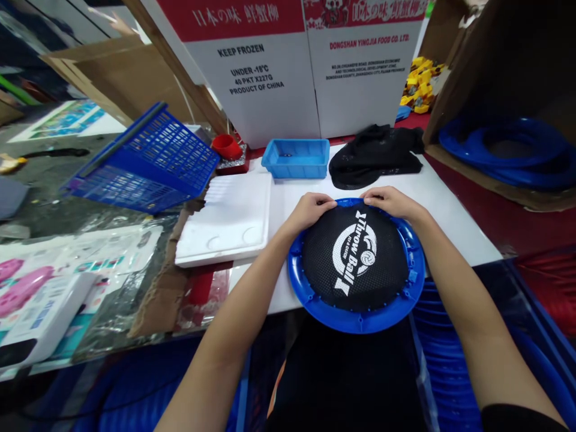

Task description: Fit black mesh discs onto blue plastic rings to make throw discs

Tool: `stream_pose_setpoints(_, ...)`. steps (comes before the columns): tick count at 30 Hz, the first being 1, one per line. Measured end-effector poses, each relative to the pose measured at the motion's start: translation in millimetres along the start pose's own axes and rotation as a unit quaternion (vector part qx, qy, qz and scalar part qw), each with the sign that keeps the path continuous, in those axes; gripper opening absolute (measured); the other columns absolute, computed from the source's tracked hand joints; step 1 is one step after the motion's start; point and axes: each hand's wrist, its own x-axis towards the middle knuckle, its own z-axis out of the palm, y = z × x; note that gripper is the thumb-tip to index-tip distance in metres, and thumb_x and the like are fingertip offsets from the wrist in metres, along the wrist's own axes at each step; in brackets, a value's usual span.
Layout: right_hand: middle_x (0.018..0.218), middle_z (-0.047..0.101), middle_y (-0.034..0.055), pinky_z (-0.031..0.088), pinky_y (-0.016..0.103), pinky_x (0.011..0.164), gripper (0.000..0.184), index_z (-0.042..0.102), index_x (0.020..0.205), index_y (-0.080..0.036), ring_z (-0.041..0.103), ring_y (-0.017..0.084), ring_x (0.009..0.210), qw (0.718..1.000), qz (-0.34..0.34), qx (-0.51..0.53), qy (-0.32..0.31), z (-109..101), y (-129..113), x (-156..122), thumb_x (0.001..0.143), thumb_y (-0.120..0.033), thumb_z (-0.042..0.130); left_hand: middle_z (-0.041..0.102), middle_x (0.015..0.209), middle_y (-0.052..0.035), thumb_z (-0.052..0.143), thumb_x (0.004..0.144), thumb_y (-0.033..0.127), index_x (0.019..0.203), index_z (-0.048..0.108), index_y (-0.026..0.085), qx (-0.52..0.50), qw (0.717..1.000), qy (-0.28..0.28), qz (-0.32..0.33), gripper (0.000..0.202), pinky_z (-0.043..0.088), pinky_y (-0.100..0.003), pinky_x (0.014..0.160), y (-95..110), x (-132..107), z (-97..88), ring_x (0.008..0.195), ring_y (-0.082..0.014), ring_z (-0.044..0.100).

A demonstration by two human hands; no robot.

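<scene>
A round blue plastic ring (300, 282) with black mesh (387, 258) stretched inside lies over the front edge of the white work surface. White "Throw Ball" lettering is printed on the mesh. My left hand (315, 209) pinches the far rim, left of its middle. On the same rim, a little to the right, my right hand (389, 201) has its thumb and fingers closed. Both hands press where mesh meets ring. Beyond them rests a crumpled pile of black mesh (375, 156).
Behind the ring stand a light-blue tray (296, 159), a red cup (227, 147) and a white carton (288, 114). A foam slab (238, 222) and a tilted blue basket (157, 162) are at left. More blue rings (508, 150) sit in a cardboard box at right.
</scene>
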Motion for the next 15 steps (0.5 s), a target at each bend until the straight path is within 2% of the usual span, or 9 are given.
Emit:
stream_pose_setpoints(7,0.126,0.082,0.0068,0.053,0.050,0.114,0.032,0.085,0.116,-0.027,0.073,0.032,0.118,1.000,0.018,-0.022,-0.002,-5.3,-4.6,-6.5,0.099,-0.047,0.066,0.084,0.096,-0.0088,0.070,0.092,0.043,0.092,0.085,0.016,0.015,1.000,-0.011,0.006,0.031,0.052,-0.036,0.087,3.2,3.6,-0.3,0.091,-0.0254,0.072)
stream_pose_setpoints(15,0.118,0.084,0.0073,0.057,0.047,0.105,0.024,0.085,0.107,-0.026,0.075,0.031,0.113,0.996,-0.020,-0.075,0.045,4.3,3.4,-0.9,0.097,-0.038,0.067,0.084,0.097,-0.0077,0.069,0.094,0.038,0.092,0.085,0.017,0.047,0.998,-0.016,0.031,0.026,0.053,-0.036,0.093,2.6,3.8,-1.0,0.094,-0.0253,0.073)
